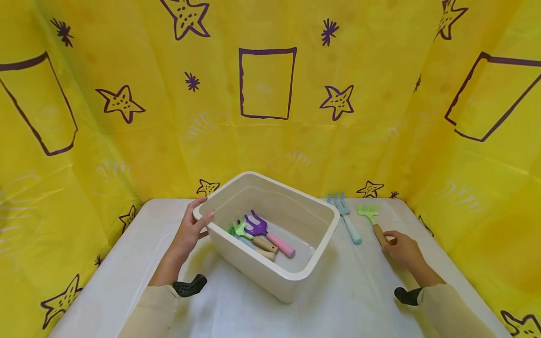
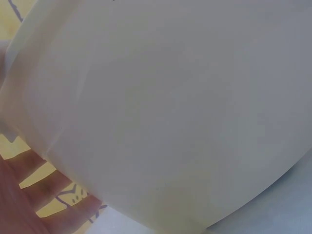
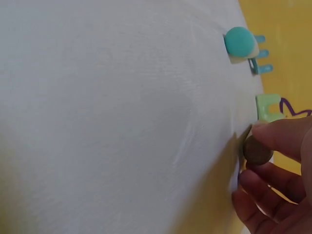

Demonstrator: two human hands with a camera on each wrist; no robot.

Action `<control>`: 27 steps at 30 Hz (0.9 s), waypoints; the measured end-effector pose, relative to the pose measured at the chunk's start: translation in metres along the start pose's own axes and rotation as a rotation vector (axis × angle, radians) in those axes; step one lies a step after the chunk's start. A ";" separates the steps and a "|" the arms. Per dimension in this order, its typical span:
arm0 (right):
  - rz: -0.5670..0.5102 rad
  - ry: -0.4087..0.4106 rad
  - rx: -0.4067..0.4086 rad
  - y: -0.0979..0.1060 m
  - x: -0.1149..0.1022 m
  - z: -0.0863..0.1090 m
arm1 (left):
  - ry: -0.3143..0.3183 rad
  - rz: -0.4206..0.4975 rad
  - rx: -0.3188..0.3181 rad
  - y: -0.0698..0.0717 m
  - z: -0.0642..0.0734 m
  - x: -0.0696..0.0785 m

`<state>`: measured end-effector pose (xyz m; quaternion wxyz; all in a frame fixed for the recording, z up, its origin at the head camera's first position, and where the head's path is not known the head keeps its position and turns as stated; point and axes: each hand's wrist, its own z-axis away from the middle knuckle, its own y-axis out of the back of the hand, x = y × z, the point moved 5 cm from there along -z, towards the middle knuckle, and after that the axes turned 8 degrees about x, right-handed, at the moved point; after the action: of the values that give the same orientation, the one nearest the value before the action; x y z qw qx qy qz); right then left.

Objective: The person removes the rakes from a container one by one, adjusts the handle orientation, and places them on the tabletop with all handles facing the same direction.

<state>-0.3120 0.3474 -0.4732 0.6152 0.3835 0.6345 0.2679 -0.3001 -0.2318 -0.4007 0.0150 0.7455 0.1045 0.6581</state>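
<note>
My left hand (image 1: 189, 231) grips the left corner of a cream plastic bin (image 1: 258, 265), thumb over the rim and fingers outside. In the left wrist view, the bin's wall (image 2: 170, 107) fills most of the picture. Inside lie a purple garden fork (image 1: 258, 227) with a pink handle, a light green one (image 1: 242, 229) with a wooden handle, and another wooden handle (image 1: 264, 253) partly covered. To the bin's right, my right hand (image 1: 403, 249) pinches the wooden handle of a light green garden fork (image 1: 368, 212); its round handle end (image 3: 257, 152) shows between thumb and fingers.
A light blue garden fork (image 1: 351, 228) lies between the bin and my right hand, its tines toward the back. The white-covered table (image 1: 351, 305) is enclosed by yellow sheeting (image 1: 270, 145) with purple drawings at the back and both sides.
</note>
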 end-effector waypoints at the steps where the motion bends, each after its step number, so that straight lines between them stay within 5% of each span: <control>1: -0.003 -0.005 -0.002 -0.001 0.001 0.000 | 0.003 0.000 -0.001 0.000 0.000 0.000; 27: -0.019 -0.075 0.006 -0.011 -0.012 -0.039 | -0.010 -0.009 0.001 0.001 0.001 -0.001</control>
<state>-0.3533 0.3361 -0.4714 0.6398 0.3891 0.6157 0.2454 -0.2993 -0.2326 -0.4012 0.0183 0.7483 0.1079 0.6543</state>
